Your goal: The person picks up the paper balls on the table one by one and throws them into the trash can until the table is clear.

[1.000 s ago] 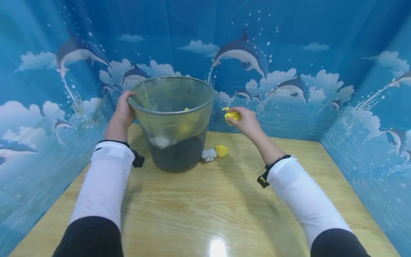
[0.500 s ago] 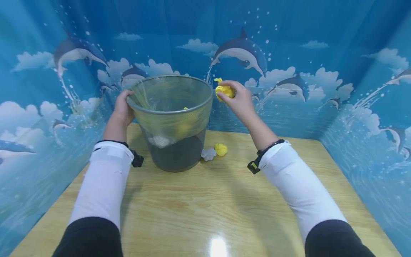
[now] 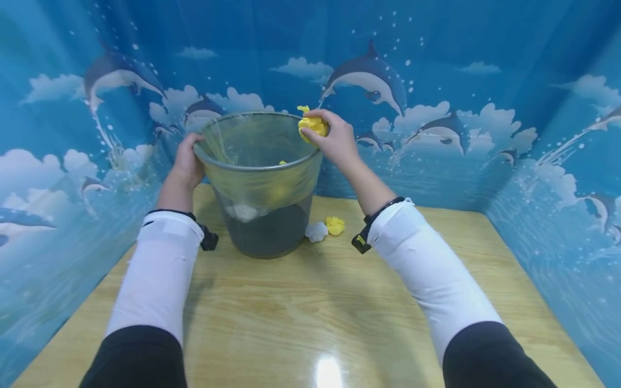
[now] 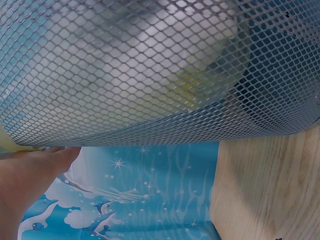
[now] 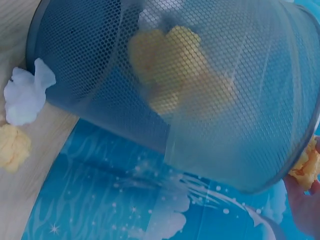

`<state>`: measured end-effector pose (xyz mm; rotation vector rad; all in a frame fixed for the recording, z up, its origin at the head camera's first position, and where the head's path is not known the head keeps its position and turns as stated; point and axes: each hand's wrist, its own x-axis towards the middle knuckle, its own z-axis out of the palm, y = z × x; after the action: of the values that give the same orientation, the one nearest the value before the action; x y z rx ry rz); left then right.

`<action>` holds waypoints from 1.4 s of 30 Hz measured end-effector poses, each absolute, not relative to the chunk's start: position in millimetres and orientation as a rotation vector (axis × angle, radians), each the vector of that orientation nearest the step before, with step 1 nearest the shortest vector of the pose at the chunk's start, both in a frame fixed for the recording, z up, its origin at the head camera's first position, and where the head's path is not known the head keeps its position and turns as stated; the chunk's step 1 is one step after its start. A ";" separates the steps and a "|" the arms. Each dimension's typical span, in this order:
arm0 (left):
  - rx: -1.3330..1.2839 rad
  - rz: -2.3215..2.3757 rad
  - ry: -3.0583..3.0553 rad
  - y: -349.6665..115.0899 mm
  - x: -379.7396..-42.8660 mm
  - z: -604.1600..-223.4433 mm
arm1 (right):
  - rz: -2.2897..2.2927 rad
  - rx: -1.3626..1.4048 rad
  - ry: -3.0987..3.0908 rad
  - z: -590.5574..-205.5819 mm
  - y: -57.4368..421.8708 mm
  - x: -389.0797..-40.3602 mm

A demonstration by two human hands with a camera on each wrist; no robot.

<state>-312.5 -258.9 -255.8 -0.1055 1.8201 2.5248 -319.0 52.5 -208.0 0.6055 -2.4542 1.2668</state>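
A mesh wastebasket stands upright on the table, lined with a thin see-through bag. My left hand grips its rim at the left, thumb over the edge; in the left wrist view part of that hand shows against the mesh. My right hand pinches a crumpled yellow paper ball at the basket's right rim. Through the mesh, the right wrist view shows several yellow paper balls and something white inside the bag.
A crumpled white paper ball and a yellow one lie on the wooden table, just right of the basket's base. A blue dolphin-print curtain surrounds the table at the back and sides.
My right hand has moved up and left with the yellow paper ball, from beside the basket to its right rim. The left hand and the basket have stayed in place.
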 end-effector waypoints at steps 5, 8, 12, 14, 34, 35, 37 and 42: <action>-0.108 2.502 1.816 -258.8 -312.7 -255.6 | 1.259 0.670 -2.492 -212.1 40.0 -319.6; -0.116 2.507 1.798 -259.6 -314.0 -255.3 | 1.253 0.714 -2.495 -212.9 33.4 -319.3; -0.111 2.504 1.793 -260.8 -313.8 -255.2 | 1.235 0.766 -2.487 -213.1 28.0 -319.6; -0.125 2.508 1.797 -261.3 -313.5 -255.6 | 1.224 0.787 -2.500 -213.1 27.2 -319.6; -0.127 2.522 1.815 -258.8 -314.6 -256.3 | 1.150 0.686 -2.624 -218.1 57.7 -323.4; -0.129 2.522 1.818 -258.8 -314.6 -256.0 | 1.159 0.665 -2.622 -219.1 60.4 -324.2; -0.141 2.529 1.812 -258.7 -315.0 -255.3 | 1.179 0.630 -2.610 -221.8 65.7 -325.9; -0.146 2.529 1.801 -258.7 -314.2 -254.4 | 1.216 0.577 -2.584 -230.1 78.7 -329.9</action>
<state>-314.2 -258.7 -254.4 -0.1465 1.8012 2.5294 -329.9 78.7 -230.1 0.5770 -2.5838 1.2156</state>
